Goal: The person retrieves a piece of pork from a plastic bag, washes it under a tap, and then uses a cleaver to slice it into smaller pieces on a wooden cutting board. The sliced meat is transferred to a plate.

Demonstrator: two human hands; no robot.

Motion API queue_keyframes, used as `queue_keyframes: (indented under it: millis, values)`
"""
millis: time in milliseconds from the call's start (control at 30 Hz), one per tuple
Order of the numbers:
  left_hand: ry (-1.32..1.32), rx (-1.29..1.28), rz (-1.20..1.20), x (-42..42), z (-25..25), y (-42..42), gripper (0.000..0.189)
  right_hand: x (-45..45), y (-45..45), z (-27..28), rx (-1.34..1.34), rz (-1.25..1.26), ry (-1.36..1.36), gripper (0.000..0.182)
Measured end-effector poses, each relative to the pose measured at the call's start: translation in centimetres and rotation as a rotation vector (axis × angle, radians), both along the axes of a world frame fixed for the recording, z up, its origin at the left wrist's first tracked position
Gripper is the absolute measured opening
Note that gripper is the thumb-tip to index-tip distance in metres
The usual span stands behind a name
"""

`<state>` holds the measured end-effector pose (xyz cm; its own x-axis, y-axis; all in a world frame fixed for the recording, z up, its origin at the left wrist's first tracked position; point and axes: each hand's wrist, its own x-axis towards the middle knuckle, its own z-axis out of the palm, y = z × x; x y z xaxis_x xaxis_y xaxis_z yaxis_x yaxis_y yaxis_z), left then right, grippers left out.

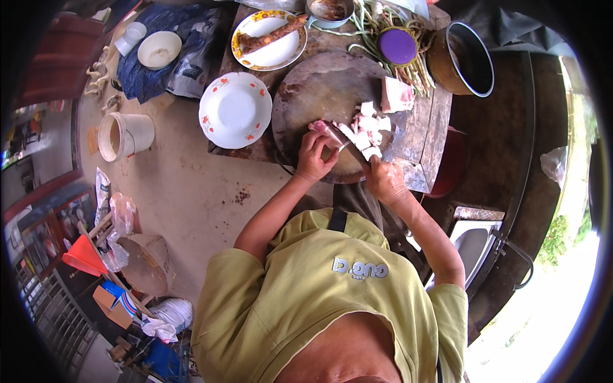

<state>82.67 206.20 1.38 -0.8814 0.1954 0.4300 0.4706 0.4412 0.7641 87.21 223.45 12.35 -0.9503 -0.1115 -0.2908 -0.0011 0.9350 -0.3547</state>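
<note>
On a round wooden chopping board [306,100], my left hand [316,155] holds a strip of raw meat [335,137] by its near side. My right hand [387,179] grips the handle of a knife [353,151], whose dark blade lies against the strip's right side. Cut chunks of pale, fatty meat [368,128] are heaped just right of the blade. A larger block of raw meat [396,95] rests at the board's upper right edge. To the board's left stands a white plate with red flower marks [235,110].
Beyond the board are a plate [292,50] with a long browned piece of food, a small pot [330,12], long beans [366,24], a purple-topped round container [397,46] and a deep metal pot [459,60]. A white bucket [136,134] stands on the floor at left; a sink [471,244] is at right.
</note>
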Motion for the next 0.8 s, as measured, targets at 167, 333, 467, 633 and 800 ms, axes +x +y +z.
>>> queue_keyframes:
  millis: [167, 333, 467, 633, 800]
  values:
    - [-0.006, 0.022, -0.007, 0.1, -0.2, 0.2, 0.035, 0.7, 0.6, -0.6, 0.028, 0.020, -0.053, 0.019]
    - [-0.038, 0.036, 0.002, 0.3, 0.5, -0.6, 0.033, 1.1, 0.8, -0.8, 0.006, 0.075, 0.067, 0.020]
    - [-0.027, 0.079, -0.012, 0.4, 0.4, -0.8, 0.036, -1.2, 0.5, -1.7, -0.032, 0.097, 0.003, 0.023]
    - [-0.010, 0.062, 0.046, 0.3, 0.1, -0.8, 0.037, -5.0, -2.9, -4.0, -0.175, 0.109, 0.229, 0.023]
    - [0.006, 0.067, 0.038, 0.4, 0.0, -0.9, 0.039, -3.4, -1.6, -2.6, -0.138, 0.052, 0.006, 0.024]
